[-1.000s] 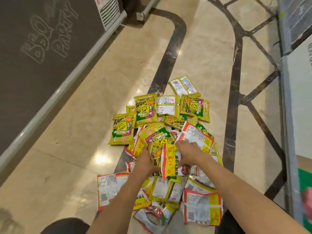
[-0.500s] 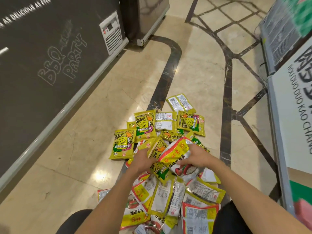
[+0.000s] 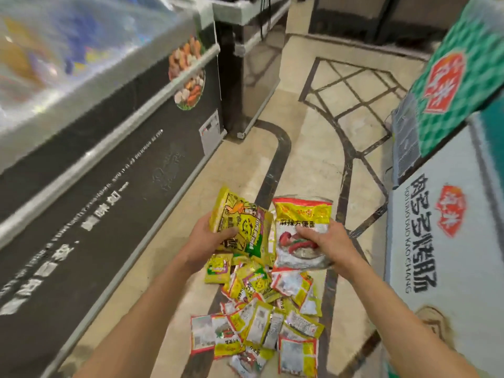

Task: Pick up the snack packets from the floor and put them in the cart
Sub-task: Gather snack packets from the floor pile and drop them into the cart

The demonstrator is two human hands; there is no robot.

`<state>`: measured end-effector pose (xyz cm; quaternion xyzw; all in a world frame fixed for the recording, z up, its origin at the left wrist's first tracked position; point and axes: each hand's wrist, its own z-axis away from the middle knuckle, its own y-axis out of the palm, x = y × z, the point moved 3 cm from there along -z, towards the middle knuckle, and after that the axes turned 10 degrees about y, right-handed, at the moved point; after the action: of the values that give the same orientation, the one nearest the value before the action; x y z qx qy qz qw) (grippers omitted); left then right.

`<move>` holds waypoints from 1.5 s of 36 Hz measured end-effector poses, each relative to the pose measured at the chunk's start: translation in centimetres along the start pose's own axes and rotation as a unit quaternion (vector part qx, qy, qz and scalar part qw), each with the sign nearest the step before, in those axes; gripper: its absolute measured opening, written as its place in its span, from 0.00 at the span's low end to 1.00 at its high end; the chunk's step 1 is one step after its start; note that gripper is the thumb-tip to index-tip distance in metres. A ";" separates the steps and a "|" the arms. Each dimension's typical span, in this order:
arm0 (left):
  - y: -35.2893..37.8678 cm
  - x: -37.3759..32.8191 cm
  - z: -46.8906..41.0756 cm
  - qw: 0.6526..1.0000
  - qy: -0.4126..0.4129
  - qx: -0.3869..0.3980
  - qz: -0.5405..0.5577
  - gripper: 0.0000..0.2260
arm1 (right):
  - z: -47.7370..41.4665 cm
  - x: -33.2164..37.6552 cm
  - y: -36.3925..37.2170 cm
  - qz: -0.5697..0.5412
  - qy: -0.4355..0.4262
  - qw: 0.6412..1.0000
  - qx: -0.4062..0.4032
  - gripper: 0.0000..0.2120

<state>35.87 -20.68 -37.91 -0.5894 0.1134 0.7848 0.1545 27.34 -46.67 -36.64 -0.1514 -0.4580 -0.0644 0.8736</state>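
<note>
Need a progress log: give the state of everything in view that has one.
left hand, grips yellow packets above the pile
right hand, grips red packet above the pile
yellow packets, held, off the floor
red packet, held upright, off the floor
pile, heaped loose on the floor, not yet picked up
boxes, stacked at the right

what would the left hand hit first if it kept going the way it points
Beyond the yellow packets it grips, the line from the left hand crosses bare floor toward the dark stripe; the way looks free as far as the picture shows, though depth is unclear.
</note>
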 end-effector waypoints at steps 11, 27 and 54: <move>-2.2 -23.9 11.1 0.966 0.099 0.010 -0.238 0.29 | 17.6 20.4 -0.1 0.010 -0.041 0.998 0.042 0.10; -5.6 -30.4 25.7 0.935 0.157 -0.082 -0.308 0.29 | 30.6 24.5 3.7 -0.009 -0.059 0.996 0.071 0.17; -25.8 -18.2 61.1 0.889 -0.013 -0.375 -0.262 0.31 | 49.5 17.7 33.6 0.151 -0.064 0.921 0.352 0.04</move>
<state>-4.07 23.22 -3.22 -0.6018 -0.3500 0.7073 0.1229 7.29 1.57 -2.55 0.0950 -0.4777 0.2440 0.8386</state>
